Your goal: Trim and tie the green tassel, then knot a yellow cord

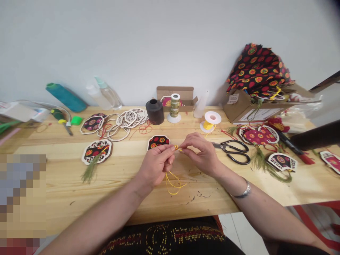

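A yellow cord (173, 193) hangs in loops below my hands, and a small knotted bunch of it shows between my fingertips. My left hand (158, 163) pinches this bunch between thumb and forefinger, the other fingers curled in. From the other side, the thumb and forefinger of my right hand (200, 152) close on the same cord. Just behind my left hand lies a patterned ornament (156, 141) with a pale frame, partly covered. To the right of my right hand are black-handled scissors (235, 148). Farther back stands a white spool (212, 118) of yellow cord.
Along the wall stand a black cone spool (154, 112), a gold thread spool (174, 108) and a cardboard box (241, 108) piled with patterned fabric (257, 71). On the left are a tasselled ornament (96, 153), pale cut-out frames (132, 117) and a teal thread cone (66, 97). Dark scraps (198, 196) dot the table.
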Available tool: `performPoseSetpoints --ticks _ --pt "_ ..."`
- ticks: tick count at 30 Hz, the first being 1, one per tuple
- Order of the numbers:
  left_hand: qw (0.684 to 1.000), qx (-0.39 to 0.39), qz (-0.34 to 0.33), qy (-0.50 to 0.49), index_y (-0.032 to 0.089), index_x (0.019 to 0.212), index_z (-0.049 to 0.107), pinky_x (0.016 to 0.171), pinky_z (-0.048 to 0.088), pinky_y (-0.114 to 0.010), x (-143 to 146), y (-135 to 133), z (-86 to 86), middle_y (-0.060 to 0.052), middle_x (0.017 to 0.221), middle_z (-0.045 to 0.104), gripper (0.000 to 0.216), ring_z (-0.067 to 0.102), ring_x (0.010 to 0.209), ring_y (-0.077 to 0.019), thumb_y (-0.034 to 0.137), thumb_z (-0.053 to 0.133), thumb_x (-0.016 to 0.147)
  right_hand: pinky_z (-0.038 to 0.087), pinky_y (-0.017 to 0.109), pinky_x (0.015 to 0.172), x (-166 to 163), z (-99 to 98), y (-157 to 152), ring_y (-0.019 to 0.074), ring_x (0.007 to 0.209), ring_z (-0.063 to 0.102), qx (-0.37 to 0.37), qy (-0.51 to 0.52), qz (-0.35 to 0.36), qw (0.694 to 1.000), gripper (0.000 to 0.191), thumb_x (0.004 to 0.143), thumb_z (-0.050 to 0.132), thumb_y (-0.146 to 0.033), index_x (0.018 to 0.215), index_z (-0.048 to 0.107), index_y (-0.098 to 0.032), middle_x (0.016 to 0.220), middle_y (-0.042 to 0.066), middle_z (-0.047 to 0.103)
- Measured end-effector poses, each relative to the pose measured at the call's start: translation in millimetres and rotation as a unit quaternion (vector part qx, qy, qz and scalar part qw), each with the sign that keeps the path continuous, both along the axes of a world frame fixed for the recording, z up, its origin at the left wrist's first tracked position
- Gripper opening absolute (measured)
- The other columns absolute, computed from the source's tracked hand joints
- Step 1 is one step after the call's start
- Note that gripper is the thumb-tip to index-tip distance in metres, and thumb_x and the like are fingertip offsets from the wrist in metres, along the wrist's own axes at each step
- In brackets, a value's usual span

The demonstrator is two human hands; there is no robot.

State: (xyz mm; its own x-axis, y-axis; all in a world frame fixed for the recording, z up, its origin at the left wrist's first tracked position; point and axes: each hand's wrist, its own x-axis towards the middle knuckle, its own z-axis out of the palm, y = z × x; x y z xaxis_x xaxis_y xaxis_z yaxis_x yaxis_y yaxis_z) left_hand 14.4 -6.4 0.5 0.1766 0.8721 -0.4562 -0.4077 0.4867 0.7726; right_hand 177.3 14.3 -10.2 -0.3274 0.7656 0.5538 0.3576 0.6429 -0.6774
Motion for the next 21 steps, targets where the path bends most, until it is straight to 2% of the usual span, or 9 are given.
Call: performPoseSetpoints --ticks 8,21 --pt "1.0 0.005 -0.008 0.004 0.012 0.072 0.064 0.034 0.019 -0.012 1.6 -2.4 -0.7 0.006 0.043 0.047 0.02 0.031 0.038 -0.0015 0.027 0.075 0.064 0.048 0.034 0.072 -1.1 -1.7 1.2 0.0159 0.076 0.055 0.036 0.03 0.014 0.999 0.01 0.082 0.061 -0.013 0.08 0.066 -0.021 0.073 0.003 0.064" --pt "0.992 0.074 -0.009 0.102 0.014 0.075 0.067 0.034 0.022 -0.014 4.3 -5.0 -3.1 0.005 0.044 0.05 0.015 0.034 0.036 -0.0023 0.028 0.067 0.073 0.049 0.037 0.075 -1.5 3.0 -0.7 0.0185 0.084 0.053 0.078 -0.009 0.025 0.997 0.014 0.083 0.059 -0.012 0.081 0.068 -0.023 0.077 0.004 0.065"
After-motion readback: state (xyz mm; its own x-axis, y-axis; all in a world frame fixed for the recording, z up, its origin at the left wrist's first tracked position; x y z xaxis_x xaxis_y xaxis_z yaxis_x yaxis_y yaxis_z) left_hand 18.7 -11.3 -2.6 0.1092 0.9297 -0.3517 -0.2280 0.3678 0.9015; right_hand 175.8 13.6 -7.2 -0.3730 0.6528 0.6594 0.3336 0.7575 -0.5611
